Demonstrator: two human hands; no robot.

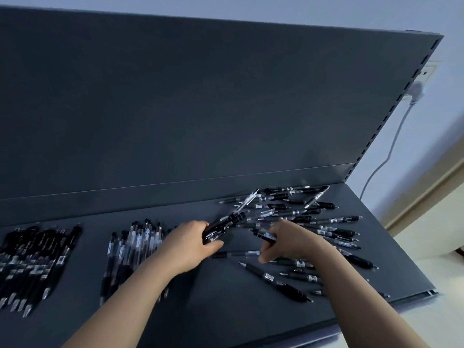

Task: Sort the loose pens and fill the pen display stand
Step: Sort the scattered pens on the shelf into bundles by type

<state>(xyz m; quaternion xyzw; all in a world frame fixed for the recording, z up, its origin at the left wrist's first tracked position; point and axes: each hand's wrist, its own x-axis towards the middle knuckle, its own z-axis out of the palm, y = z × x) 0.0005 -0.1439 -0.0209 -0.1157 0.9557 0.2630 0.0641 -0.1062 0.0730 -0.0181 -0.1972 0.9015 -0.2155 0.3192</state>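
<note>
Far left on the shelf (226, 322) lies your dark pile (32, 262), tips toward you, packed too tight for a true count: well over a dozen, I'd judge. Next to it sits the clear pile (130, 249), a similar size and just as overlapped. That makes two sorted piles.

Now your left grip (190, 244): its fingers are curled round a bundle (226, 222) of black-barrelled pens that fans out up and to the right. There are several in it, but I can't tell exactly how many. These pens look light, stiff and smooth, so a bundle is likely to slide apart. Clamp it mid-barrel on the rubber sleeves, not at the tips.

Your right grip (288, 239) pinches one pen (266, 236) between thumb and fingertips, low over the shelf. Hold singles by the middle so they stay level.

Beyond it spreads the loose heap (313, 222), dozens of pens crossed every way and past counting. One pen (276, 282) lies apart at the front. Lift from the top of the heap, as the crossed barrels will probably roll.

There is no display stand in view. At the far right, one white plug (416, 92) sits in a wall socket.
</note>
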